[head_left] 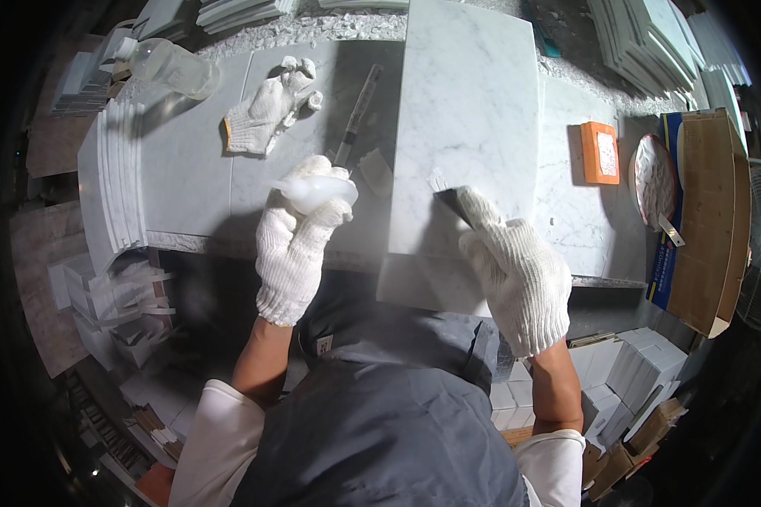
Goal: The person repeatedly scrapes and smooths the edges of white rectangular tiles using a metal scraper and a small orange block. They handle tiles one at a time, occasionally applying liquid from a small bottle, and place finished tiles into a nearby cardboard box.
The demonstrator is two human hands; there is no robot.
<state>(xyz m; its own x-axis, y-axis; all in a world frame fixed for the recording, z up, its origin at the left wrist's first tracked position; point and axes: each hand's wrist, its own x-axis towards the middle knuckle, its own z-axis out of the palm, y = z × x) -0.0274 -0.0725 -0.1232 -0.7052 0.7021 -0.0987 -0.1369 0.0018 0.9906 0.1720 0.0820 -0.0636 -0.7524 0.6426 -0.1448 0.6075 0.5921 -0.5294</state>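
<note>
A white knitted glove covers my left hand, whose fingers are wrapped round a translucent white squeeze bottle with its narrow tip toward the left. My right hand, gloved the same way, grips a dark flat scraper. The scraper's end meets the long pale marble slab beside a small whitish smear. This slab lies lengthwise before me, its near end overhanging the bench toward my lap. Left of it are a clear syringe-like tube and a small white shard.
A spare white glove and a clear plastic bottle lie on the left. An orange block, a round dish of pale paste and a cardboard box are at right. Stacked tiles stand at the bench's left end.
</note>
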